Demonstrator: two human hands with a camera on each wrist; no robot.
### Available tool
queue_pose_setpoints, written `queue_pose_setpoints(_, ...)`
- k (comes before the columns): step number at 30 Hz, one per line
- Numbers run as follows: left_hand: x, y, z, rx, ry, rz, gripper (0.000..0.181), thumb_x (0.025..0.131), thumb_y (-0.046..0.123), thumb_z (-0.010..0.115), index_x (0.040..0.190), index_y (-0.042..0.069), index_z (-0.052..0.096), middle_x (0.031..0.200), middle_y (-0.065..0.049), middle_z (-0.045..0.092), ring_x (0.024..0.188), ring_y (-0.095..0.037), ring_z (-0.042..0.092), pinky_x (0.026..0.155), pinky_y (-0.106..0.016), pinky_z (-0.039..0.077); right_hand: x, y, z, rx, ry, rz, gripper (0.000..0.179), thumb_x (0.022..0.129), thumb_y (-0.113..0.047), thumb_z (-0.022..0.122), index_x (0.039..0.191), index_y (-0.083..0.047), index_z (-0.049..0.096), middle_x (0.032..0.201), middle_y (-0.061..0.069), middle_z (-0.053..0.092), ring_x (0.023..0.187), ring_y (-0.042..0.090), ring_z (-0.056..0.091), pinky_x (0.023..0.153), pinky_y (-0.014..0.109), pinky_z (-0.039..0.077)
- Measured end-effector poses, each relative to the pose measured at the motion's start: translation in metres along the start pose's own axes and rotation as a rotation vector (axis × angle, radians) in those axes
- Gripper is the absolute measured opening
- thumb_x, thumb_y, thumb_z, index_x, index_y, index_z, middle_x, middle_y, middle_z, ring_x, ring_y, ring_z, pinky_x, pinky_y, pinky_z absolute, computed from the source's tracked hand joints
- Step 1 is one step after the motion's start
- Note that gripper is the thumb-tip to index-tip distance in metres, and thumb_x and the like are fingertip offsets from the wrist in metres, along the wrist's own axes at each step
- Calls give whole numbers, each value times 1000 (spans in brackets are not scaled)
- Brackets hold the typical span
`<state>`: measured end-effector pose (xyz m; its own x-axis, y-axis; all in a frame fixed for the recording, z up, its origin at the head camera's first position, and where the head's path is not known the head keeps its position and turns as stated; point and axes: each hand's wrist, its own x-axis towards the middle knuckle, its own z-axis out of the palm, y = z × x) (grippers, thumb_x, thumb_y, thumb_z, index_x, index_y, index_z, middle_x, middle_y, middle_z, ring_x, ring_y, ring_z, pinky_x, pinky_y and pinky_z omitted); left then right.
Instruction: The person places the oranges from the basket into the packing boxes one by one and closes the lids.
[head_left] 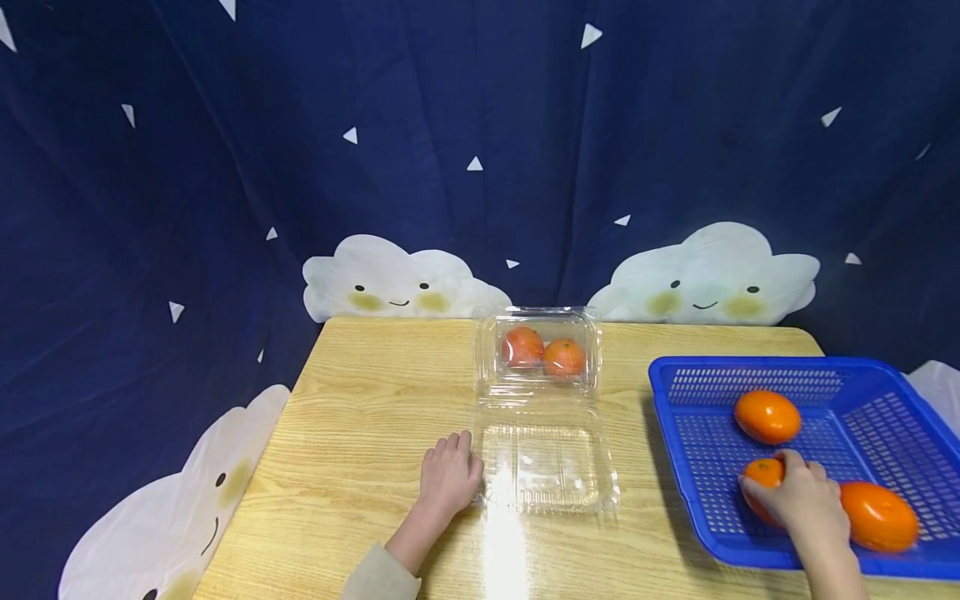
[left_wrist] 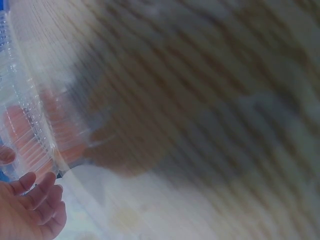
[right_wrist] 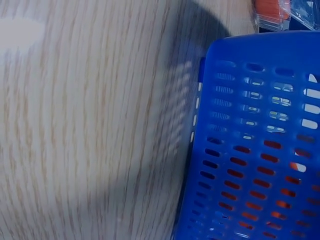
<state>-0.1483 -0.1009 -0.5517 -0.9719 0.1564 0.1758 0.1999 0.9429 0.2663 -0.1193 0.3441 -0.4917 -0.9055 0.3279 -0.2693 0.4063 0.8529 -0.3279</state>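
Observation:
Down in the blue plastic basket (head_left: pixel 678 467), my right hand (head_left: pixel 808 504) grips an orange (head_left: pixel 761 473) with thumb and fingers. Two more oranges lie in the basket, one behind it (head_left: pixel 767 417) and another to the right (head_left: pixel 879 517). My left hand (head_left: pixel 447 475) rests at the left edge of a clear plastic clamshell box (head_left: pixel 540 505), fingers loosely extended; in the left wrist view the left hand (left_wrist: pixel 37 210) holds nothing. The box lies unfolded, with two oranges, left (head_left: pixel 522 347) and right (head_left: pixel 564 357), in its far half. The right wrist view shows only the basket's outside (right_wrist: pixel 260 45), not the hand.
A wooden table (head_left: pixel 375 392) carries the box in its middle and the basket at its right side. Behind it hangs a dark blue curtain (head_left: pixel 420 192) with white clouds and triangles. Light glares on the tabletop near the box.

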Motion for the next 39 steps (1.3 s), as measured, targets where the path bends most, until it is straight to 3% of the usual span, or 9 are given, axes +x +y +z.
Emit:
queue_pose_setpoints(10, 0, 1, -1, 7, 5, 0, 17, 83, 24, 47, 90, 9, 52, 74, -1, 48, 66, -17, 46, 58, -31, 38, -5, -14, 2, 48, 266, -81, 74, 74, -40, 67, 121, 9, 37, 104, 39, 36, 88, 55, 36, 70, 61, 34)
queue_pose_setpoints(19, 0, 1, -1, 2, -1, -5, 16, 83, 24, 47, 89, 10, 51, 73, 0, 47, 65, -17, 45, 57, -31, 37, -12, -29, 1, 156, 505, -144, 66, 69, -29, 72, 118, 6, 45, 109, 37, 41, 89, 55, 38, 71, 62, 33)
queue_pose_setpoints(28, 0, 1, -1, 6, -6, -9, 17, 83, 24, 46, 91, 9, 51, 75, -2, 50, 67, -19, 47, 58, -32, 39, -16, -53, -2, 270, 728, -276, 60, 63, -19, 76, 113, 3, 52, 106, 35, 47, 92, 52, 40, 75, 59, 32)
queue_pose_setpoints(39, -1, 1, 0, 3, -7, -15, 23, 84, 25, 46, 97, 8, 53, 81, -4, 54, 72, -21, 50, 62, -35, 41, -21, -83, -3, 380, 777, -371, 58, 62, -15, 78, 113, -1, 54, 113, 27, 49, 102, 46, 41, 78, 58, 33)
